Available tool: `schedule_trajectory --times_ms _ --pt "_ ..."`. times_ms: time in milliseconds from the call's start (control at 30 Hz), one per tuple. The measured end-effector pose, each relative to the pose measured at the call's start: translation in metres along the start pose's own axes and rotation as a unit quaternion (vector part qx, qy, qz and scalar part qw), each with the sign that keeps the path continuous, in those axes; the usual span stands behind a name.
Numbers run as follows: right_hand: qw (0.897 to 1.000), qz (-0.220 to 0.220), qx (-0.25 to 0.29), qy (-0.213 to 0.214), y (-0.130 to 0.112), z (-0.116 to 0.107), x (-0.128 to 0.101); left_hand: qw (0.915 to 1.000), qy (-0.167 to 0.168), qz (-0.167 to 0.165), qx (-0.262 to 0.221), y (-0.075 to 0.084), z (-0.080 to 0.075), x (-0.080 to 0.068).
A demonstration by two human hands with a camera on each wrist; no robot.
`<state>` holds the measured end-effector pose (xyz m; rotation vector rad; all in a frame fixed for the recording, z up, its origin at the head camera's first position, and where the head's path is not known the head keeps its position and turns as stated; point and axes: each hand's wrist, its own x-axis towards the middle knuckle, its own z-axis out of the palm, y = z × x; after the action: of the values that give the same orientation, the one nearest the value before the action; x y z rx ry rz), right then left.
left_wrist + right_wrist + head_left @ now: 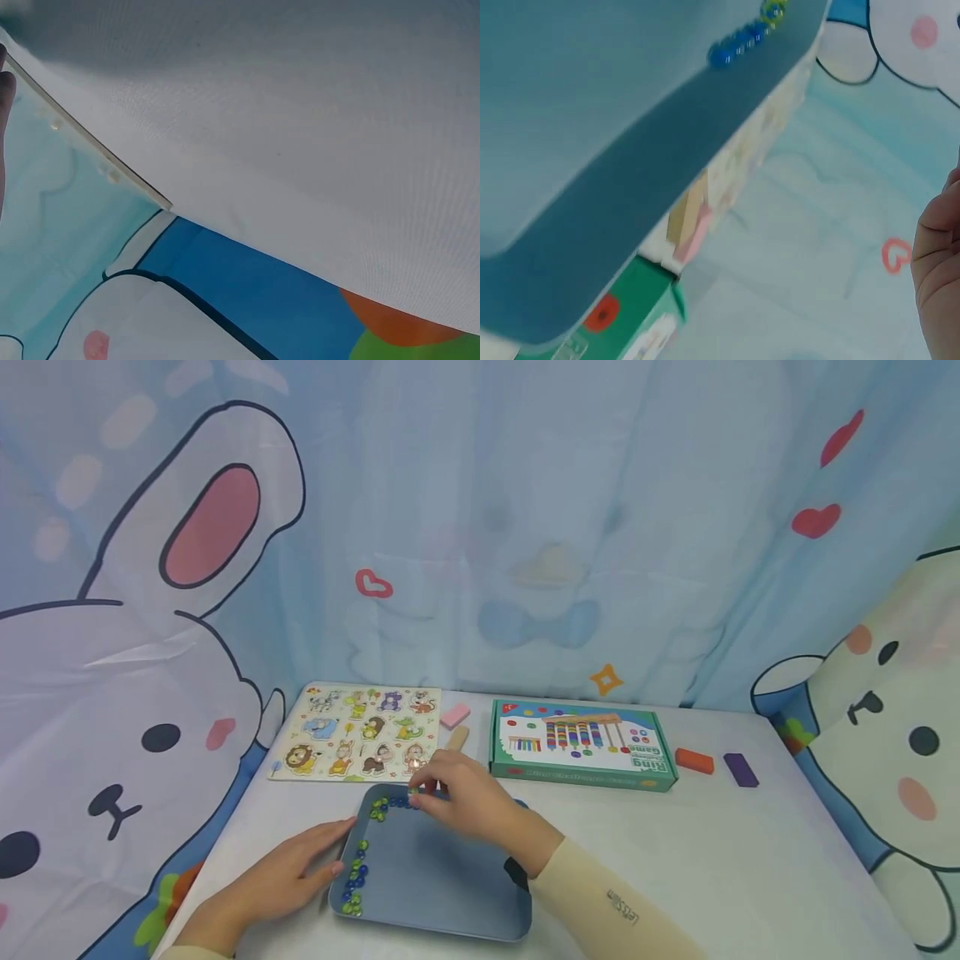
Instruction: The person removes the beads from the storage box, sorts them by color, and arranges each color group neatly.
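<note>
Small green and blue glass beads (356, 878) lie in a flat blue-grey tray (442, 885) on the white desk (675, 868), in a line along its left rim and a cluster at its far edge. Right hand (461, 793) pinches beads at that far cluster, fingers (422, 797) curled. Left hand (288, 881) rests flat against the tray's left rim, fingers straight. Beyond the fingers sit an animal peg puzzle board (356, 731) and a green ring-game box (581, 743).

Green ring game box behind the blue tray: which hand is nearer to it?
Right. The right hand reaches over the tray's far rim, just left of the green ring game box; the left hand rests at the blue tray's left edge, farther away.
</note>
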<state>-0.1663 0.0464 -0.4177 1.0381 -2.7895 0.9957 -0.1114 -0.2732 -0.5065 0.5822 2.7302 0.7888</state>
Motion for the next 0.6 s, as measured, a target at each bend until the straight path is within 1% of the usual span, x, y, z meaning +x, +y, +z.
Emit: schedule_trajectory --times_ms 200,333,533,600 --pt "0.998 0.018 0.007 0.055 0.015 -0.020 -0.018 0.9999 -0.007 -0.012 0.004 0.001 -0.001 0.001" --pt "0.996 0.032 0.002 0.083 0.028 -0.031 -0.031 0.9996 -0.009 -0.026 0.003 -0.001 -0.001 -0.001" --pt "0.992 0.049 -0.007 0.116 0.054 -0.047 -0.057 0.9998 -0.013 -0.016 -0.001 0.000 -0.002 -0.002" --pt "0.990 0.062 -0.009 0.124 0.062 -0.052 -0.068 0.9998 -0.014 -0.015 -0.002 0.001 -0.003 -0.002"
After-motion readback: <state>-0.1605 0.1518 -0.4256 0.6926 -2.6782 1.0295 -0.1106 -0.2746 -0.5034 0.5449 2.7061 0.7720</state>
